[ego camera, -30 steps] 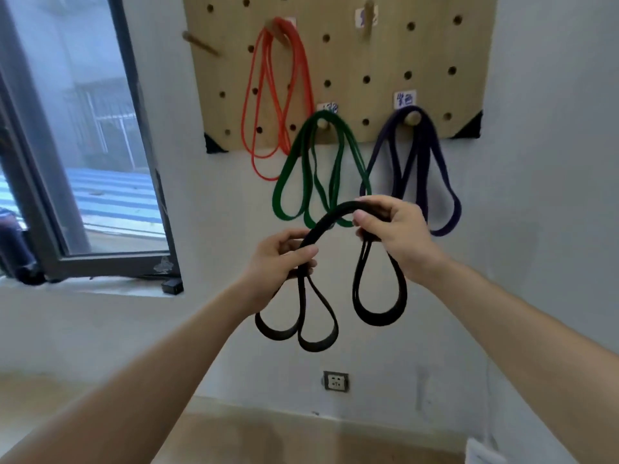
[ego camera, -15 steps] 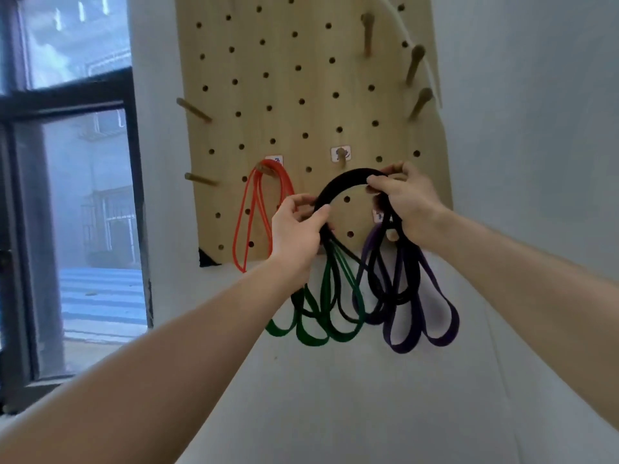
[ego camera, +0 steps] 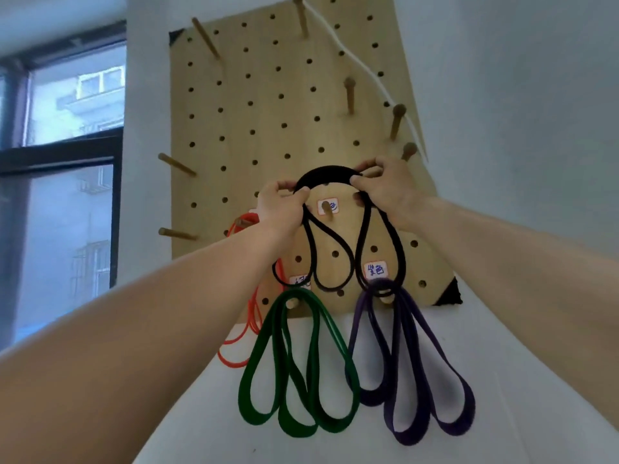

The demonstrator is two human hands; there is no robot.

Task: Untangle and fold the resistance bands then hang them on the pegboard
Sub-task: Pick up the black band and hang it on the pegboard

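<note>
Up close: wooden pegboard (ego camera: 254, 128) on pale wall (ego camera: 519, 128), dotted with holes, several wooden pegs sticking out, white cord (ego camera: 365, 67) running down its upper right. Dark-framed window (ego camera: 67, 155) off to the left, buildings blurred beyond.

Already hanging: orange band (ego camera: 249, 316) low left, mostly hidden behind left forearm; green band (ego camera: 294, 373) folded into loops on a lower peg; purple band (ego camera: 415, 373) folded likewise on the peg just right of it. Lower loops of black band overlapping the top of the purple one in view.

Small white labels beside pegs: centre label (ego camera: 328, 206) with blue handwriting, partly covered by its peg, not readable; right label (ego camera: 375, 270) with two blue handwritten Chinese characters, seemingly "purple"; label over green band (ego camera: 299, 281) half hidden behind black loops, unreadable.

Black band (ego camera: 330, 172) folded, flat, matte, top arched between both hands, raised in front of pegboard just above the centre labelled peg (ego camera: 326, 212), not resting on it. Two loops dangling under left hand, two longer under right.

Left hand (ego camera: 281, 209) grip clenched on the left end of the arch, fingers curled over. Right hand (ego camera: 388, 189) grip pinching the right end, thumb and fingertips closed on the band.
</note>
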